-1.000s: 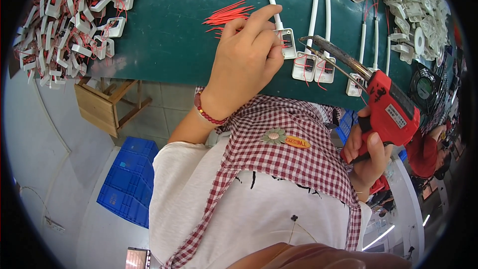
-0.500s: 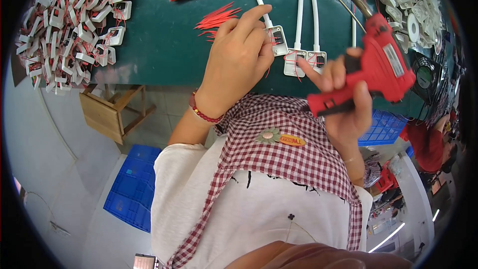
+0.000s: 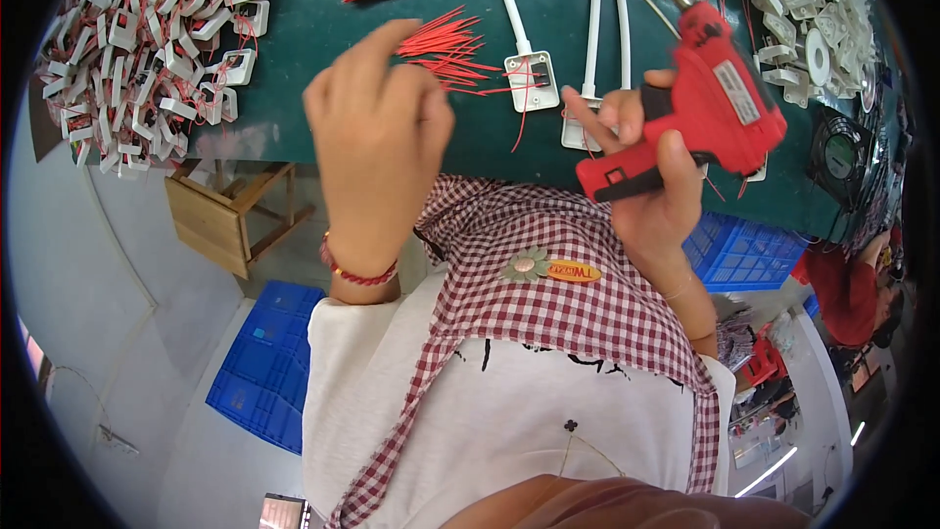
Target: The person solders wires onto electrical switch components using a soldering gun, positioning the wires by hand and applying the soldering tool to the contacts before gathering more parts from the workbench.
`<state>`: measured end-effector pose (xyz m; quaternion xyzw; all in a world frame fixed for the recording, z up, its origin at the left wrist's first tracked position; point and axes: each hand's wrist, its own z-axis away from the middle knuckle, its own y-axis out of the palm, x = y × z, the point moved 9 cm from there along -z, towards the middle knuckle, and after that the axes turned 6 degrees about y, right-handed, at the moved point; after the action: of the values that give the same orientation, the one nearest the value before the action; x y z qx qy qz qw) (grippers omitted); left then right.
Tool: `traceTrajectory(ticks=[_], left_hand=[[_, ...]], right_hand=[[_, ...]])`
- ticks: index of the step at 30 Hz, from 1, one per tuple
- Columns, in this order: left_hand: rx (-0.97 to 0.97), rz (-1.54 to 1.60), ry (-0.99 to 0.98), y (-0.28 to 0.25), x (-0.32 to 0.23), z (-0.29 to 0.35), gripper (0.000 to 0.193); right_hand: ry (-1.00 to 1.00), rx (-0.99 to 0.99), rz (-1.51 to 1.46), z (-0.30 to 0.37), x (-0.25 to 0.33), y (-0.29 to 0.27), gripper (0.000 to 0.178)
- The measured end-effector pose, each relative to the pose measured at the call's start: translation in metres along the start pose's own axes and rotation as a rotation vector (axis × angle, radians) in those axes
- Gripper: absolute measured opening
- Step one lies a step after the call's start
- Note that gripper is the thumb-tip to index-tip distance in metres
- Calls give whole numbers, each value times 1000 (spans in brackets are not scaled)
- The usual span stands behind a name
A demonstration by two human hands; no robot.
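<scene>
I'm seeing right hand [image 3: 648, 217] grasping red soldering gun [image 3: 727, 122], likely aiming it far for safety; left hand [image 3: 374, 118] hovering beside red wires [image 3: 443, 36], grip hidden, can't tell; white housing [image 3: 537, 96] lying between.

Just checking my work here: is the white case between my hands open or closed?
Open: the white case shows its interior, with a dark part and red wire uncovered.
</scene>
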<state>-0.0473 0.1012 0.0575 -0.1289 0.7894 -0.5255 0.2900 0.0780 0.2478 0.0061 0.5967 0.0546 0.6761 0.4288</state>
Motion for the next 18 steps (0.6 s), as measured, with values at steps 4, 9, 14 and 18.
traceTrajectory(ticks=[4,9,14,18], left_hand=[[-43,257,141,-2,-22,0,17],[57,394,231,58,-71,3,16],[28,328,170,68,-69,0,12],[44,316,194,70,-72,-1,11]], right_hand=[[-44,-8,4,22,24,-6,48],[67,-155,207,65,58,-37,56],[194,-266,264,105,62,-62,61],[288,-248,320,118,54,-69,61]])
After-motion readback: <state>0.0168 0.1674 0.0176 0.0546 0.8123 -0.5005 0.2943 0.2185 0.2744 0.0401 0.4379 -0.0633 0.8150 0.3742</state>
